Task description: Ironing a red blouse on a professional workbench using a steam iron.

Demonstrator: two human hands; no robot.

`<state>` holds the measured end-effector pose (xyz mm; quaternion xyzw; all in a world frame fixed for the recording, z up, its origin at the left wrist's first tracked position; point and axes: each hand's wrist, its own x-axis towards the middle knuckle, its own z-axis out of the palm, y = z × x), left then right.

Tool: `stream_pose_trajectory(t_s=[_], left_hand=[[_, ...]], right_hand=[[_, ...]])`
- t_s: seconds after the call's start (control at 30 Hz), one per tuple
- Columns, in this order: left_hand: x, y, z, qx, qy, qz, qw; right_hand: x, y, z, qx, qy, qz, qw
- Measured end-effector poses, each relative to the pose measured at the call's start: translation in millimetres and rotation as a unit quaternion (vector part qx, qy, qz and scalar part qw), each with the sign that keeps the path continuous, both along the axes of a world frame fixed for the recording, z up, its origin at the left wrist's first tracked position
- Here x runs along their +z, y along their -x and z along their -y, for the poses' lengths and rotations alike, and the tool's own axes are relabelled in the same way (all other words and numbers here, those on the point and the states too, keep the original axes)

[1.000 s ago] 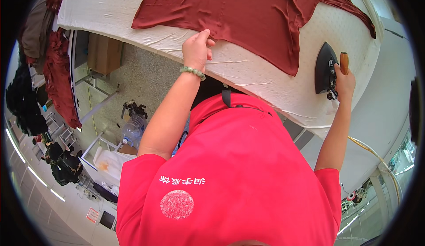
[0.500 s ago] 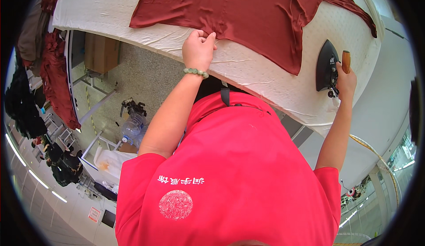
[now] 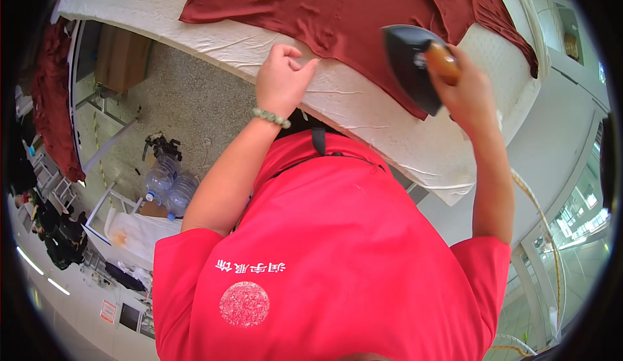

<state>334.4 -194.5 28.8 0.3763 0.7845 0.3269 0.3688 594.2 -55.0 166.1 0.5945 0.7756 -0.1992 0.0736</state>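
Note:
A dark red garment (image 3: 324, 10) of smooth, thin cloth lies spread with soft wrinkles on the white padded ironing table (image 3: 162, 10). My right hand (image 3: 470, 91) grips a black iron (image 3: 409, 62) by its brown wooden handle (image 3: 442, 62). The iron is over the garment's near right part, and I cannot tell whether its sole touches the cloth. Just off the garment's near edge is my left hand (image 3: 283, 78), wearing a beaded bracelet (image 3: 271, 117). Its fingers are loosely curled, the thumb apart from them, with nothing visible between.
A pale hose (image 3: 533, 199) runs down on the right beside my arm. Below the table's left side are a cardboard box (image 3: 123, 59) and large clear plastic bottles (image 3: 178, 192) on the floor. More red cloth (image 3: 52, 101) hangs at the far left.
My right hand has lifted the iron from the table's right side and brought it left over the garment. My left hand has come off the garment's edge, its thumb and fingers parting.

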Motion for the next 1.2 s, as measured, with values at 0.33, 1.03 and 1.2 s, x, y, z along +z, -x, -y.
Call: stream_pose_trajectory(t_s=[0.33,1.03,1.2], left_hand=[[3.2,44.8,37.8,0.118,0.039,0.112,0.986],[12.7,25.8,4.4,0.063,0.051,0.249,0.965],[10.7,5.7,-24.2,0.014,0.111,0.224,0.968]], right_hand=[[-22.8,126.2,-14.9,0.348,0.123,0.130,0.920],[-25.0,60.7,24.7,0.165,0.106,0.069,0.978],[-31.9,44.0,31.6,-0.091,0.104,-0.008,0.990]])
